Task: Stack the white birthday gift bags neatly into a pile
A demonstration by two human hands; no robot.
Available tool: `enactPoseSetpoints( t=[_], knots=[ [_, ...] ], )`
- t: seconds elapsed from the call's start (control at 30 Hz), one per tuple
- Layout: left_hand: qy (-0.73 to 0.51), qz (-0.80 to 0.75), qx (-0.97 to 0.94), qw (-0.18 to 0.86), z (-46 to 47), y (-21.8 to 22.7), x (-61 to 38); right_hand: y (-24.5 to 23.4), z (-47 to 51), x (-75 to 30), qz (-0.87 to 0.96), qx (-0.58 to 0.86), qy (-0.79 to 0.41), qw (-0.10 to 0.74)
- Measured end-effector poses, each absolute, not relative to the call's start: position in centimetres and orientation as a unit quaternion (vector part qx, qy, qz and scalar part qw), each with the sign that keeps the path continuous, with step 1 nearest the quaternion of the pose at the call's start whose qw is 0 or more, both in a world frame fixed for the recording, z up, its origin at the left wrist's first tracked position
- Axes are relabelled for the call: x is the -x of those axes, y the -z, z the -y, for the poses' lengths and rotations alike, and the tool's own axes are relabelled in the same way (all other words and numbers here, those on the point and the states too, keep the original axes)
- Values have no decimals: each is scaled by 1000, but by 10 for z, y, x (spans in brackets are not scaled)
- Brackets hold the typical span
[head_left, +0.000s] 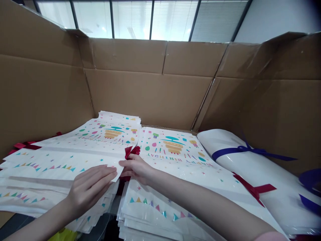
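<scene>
Upper sheet (75, 155), white, printed with coloured bunting and stars; lies on top of the left-hand stack (23, 195), its right edge between the two hands.

Right hand (137, 167): grip closed on that edge, thumb side towards the left hand; pink sleeve (271, 236) at the lower right.

Left hand (90, 187): fingers together and nearly straight, laid on the sheet near the same edge; thumb hidden, so whether this grip pinches anything cannot be told.

Red ribbon (132, 152), bunched, directly above the right hand's fingers.

Right-hand stack (175, 162): like sheets, birthday lettering and cake motif, partly under the right forearm; red bow (254, 190) at its right side.

White roll (271, 170), glossy, beyond that stack; tied with blue ribbon (228, 153).

Further red ribbons (27, 146), far left edge of the left-hand stack.

Cardboard walls (150, 97), brown, creased, enclosing the goods; windows (132, 20) above.
</scene>
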State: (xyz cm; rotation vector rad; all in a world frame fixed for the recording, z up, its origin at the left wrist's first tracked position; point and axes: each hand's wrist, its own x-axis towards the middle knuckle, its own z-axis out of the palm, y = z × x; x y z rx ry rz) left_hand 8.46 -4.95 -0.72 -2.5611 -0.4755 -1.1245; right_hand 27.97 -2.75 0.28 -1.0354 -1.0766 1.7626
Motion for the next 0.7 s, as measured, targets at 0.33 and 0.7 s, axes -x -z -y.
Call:
enactPoseSetpoints(
  t=[0.33, 0.7],
  knots=[
    [307, 243, 895, 215, 50, 8, -42, -30, 34, -335, 486, 367, -644, 463],
    [272, 192, 920, 207, 60, 4, -78, -46, 83, -402, 547, 406, -570, 460]
  ],
)
